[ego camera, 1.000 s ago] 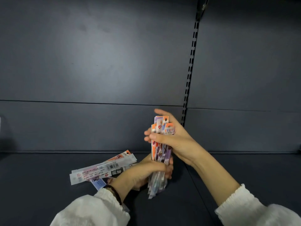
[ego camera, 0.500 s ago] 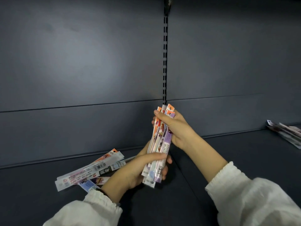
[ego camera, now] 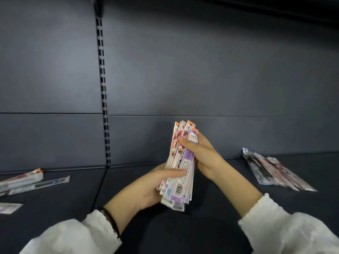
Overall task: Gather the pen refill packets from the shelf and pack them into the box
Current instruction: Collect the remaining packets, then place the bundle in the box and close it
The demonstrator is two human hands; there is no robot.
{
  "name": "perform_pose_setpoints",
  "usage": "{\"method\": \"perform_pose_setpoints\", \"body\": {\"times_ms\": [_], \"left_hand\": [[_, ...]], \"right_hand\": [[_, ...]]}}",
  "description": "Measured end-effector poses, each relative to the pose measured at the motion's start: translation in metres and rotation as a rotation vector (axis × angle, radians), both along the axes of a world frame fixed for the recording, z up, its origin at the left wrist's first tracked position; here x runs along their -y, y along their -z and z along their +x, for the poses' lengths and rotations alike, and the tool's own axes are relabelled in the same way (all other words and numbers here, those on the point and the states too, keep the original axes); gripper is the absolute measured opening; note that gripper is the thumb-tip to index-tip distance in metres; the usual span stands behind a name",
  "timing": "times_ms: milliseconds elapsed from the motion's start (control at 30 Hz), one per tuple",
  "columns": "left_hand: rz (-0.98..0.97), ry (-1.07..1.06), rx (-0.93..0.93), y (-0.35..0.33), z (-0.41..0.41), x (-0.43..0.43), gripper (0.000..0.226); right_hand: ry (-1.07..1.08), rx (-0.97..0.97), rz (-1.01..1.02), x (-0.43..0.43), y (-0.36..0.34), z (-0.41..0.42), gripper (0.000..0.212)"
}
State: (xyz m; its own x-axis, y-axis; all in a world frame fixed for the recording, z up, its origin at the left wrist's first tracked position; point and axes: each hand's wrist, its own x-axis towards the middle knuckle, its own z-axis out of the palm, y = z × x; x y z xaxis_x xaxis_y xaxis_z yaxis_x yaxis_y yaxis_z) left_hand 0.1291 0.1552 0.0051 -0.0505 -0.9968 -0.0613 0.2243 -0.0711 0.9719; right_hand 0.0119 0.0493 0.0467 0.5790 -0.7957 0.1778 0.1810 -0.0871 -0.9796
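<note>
Dark grey metal shelf (ego camera: 60, 204), head view: the deck spans the lower half of the frame, with the back panel above it and a slotted upright (ego camera: 103, 88) at upper left.

- Bundle of pen refill packets (ego camera: 180, 167): centre frame, held near upright above the deck, orange-topped ends up, barcode label facing the camera.
- Left hand (ego camera: 146, 189): lower centre, fingers curled round the bundle's lower half.
- Right hand (ego camera: 203, 156): thumb and fingers clamp the bundle's upper half.
- Loose packets (ego camera: 27, 182): flat on the deck at the left edge.
- Further pile of packets (ego camera: 275, 171): fanned on the deck at right, by the back panel.
- White gathered sleeves on both arms, and a dark band (ego camera: 110, 220) on the left wrist.
</note>
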Motion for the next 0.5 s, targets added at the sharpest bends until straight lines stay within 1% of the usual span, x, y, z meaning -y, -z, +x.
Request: {"method": "perform_pose_setpoints", "body": {"times_ms": [100,133,167,233,267,300,400,467,500], "left_hand": [[0.013,-0.049,0.148,-0.001,-0.046,0.044,0.044],[0.0,-0.08,0.197,0.001,-0.061,0.059,0.05],[-0.018,-0.116,0.247,0.003,-0.075,0.073,0.059],[-0.041,-0.192,0.304,0.011,-0.103,0.099,0.085],[-0.05,-0.213,0.319,0.015,-0.115,0.111,0.089],[-0.059,-0.232,0.341,0.02,-0.128,0.122,0.086],[-0.098,-0.286,0.429,0.031,-0.157,0.151,0.057],[-0.09,-0.328,0.511,0.035,-0.17,0.165,0.05],[-0.079,-0.355,0.57,0.038,-0.173,0.171,0.049]], "right_hand": [[0.021,-0.015,0.044,0.047,0.004,-0.049,0.024],[0.035,-0.016,0.065,0.062,0.005,-0.063,0.022],[0.053,-0.023,0.085,0.076,0.008,-0.076,0.022],[0.093,-0.047,0.095,0.102,0.013,-0.099,0.019],[0.122,-0.065,0.088,0.115,0.017,-0.108,0.02],[0.156,-0.088,0.08,0.128,0.022,-0.115,0.024],[0.209,-0.148,0.075,0.157,0.034,-0.129,0.044],[0.202,-0.184,0.048,0.165,0.038,-0.133,0.051],[0.208,-0.227,-0.002,0.166,0.038,-0.133,0.053]]}}
